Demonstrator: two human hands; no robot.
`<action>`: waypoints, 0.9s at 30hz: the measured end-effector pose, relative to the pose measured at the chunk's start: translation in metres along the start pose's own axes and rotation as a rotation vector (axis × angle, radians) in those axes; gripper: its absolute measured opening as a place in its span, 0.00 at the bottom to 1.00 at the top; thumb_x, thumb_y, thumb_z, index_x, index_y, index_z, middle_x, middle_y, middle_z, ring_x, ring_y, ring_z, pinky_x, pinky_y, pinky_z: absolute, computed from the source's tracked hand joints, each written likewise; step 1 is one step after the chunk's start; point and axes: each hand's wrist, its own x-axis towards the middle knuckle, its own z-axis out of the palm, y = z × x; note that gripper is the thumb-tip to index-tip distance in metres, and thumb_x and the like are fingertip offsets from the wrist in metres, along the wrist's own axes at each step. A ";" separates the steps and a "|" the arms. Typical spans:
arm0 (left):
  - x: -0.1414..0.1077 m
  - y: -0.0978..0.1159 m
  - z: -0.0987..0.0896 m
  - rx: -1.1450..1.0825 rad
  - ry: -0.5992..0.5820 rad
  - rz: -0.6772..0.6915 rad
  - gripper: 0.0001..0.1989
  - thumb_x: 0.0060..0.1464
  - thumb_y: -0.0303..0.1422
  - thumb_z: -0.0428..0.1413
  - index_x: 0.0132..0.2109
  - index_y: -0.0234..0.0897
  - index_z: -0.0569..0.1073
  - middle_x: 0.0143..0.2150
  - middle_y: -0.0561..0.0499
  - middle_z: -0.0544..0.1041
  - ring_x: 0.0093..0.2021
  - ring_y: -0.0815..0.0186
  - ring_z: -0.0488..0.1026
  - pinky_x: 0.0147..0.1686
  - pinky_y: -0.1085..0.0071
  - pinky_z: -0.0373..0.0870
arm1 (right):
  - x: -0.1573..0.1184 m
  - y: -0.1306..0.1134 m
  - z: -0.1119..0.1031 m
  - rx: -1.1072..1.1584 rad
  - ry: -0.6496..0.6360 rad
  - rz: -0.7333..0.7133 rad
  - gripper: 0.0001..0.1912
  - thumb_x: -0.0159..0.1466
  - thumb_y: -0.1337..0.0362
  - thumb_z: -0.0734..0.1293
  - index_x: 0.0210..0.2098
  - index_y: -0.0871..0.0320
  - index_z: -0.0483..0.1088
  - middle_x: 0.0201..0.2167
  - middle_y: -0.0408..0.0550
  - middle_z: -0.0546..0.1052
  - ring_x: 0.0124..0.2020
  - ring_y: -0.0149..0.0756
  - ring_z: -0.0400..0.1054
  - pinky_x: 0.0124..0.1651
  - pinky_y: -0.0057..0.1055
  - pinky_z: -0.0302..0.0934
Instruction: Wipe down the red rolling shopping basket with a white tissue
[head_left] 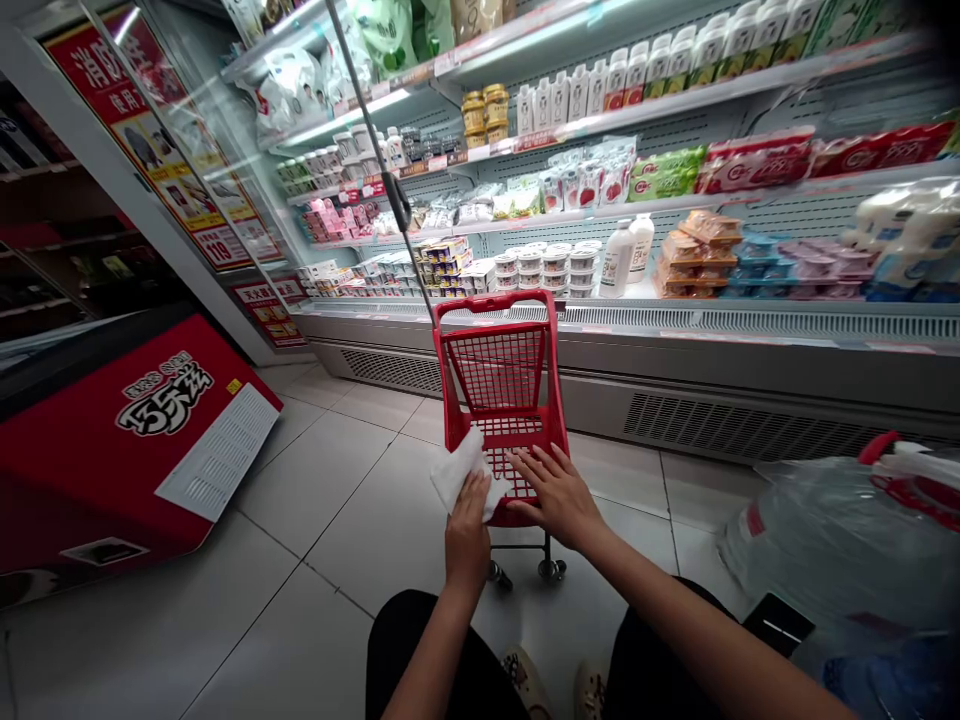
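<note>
A small red plastic shopping cart stands on the floor in front of my knees. My left hand holds a crumpled white cloth against the cart's near left rim, fingers pressed together over it. Part of the cloth is hidden beneath those fingers. On the near right side of the cart, my right hand lies with its fingers spread and nothing in it, seemingly touching the rim. A thin dark pole rises from the cart's left side and leans to the upper left.
Behind the cart runs a refrigerated display with yogurt cups, bottles and packets. A red chest freezer stands at left. Large clear plastic water jugs and a dark flat object are at right. Grey tiles cover the floor.
</note>
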 end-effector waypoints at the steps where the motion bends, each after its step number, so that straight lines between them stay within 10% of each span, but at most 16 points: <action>1: -0.005 0.004 0.002 0.010 -0.016 0.018 0.42 0.56 0.12 0.41 0.74 0.46 0.60 0.72 0.49 0.68 0.73 0.60 0.61 0.69 0.52 0.67 | 0.000 -0.010 0.001 0.005 0.011 0.015 0.40 0.72 0.50 0.63 0.78 0.49 0.44 0.73 0.47 0.62 0.73 0.54 0.55 0.75 0.57 0.41; 5: -0.018 0.006 -0.003 0.060 -0.037 0.103 0.39 0.62 0.15 0.41 0.75 0.46 0.56 0.72 0.47 0.67 0.73 0.61 0.62 0.68 0.55 0.68 | -0.007 -0.040 -0.007 0.025 -0.005 -0.010 0.43 0.71 0.59 0.62 0.78 0.49 0.38 0.75 0.44 0.56 0.75 0.54 0.49 0.75 0.58 0.41; 10: -0.017 -0.037 -0.046 0.113 -0.137 0.309 0.34 0.66 0.18 0.44 0.74 0.48 0.58 0.71 0.48 0.69 0.72 0.63 0.64 0.67 0.58 0.69 | -0.009 -0.024 -0.031 0.055 -0.079 -0.162 0.43 0.71 0.46 0.63 0.78 0.46 0.40 0.77 0.39 0.51 0.78 0.54 0.37 0.76 0.55 0.43; 17: 0.003 -0.086 -0.083 0.066 -0.027 0.014 0.36 0.57 0.15 0.43 0.67 0.46 0.70 0.69 0.51 0.72 0.71 0.63 0.65 0.68 0.55 0.67 | 0.016 0.023 -0.031 0.032 -0.108 -0.204 0.50 0.67 0.33 0.62 0.78 0.44 0.39 0.78 0.41 0.50 0.79 0.54 0.33 0.77 0.58 0.39; 27: -0.034 -0.027 -0.058 -0.071 -0.030 -0.050 0.41 0.52 0.14 0.43 0.69 0.48 0.67 0.70 0.53 0.71 0.72 0.63 0.64 0.70 0.53 0.64 | 0.013 -0.054 -0.002 -0.003 -0.019 0.003 0.52 0.67 0.36 0.65 0.78 0.53 0.41 0.79 0.51 0.45 0.77 0.60 0.37 0.76 0.60 0.37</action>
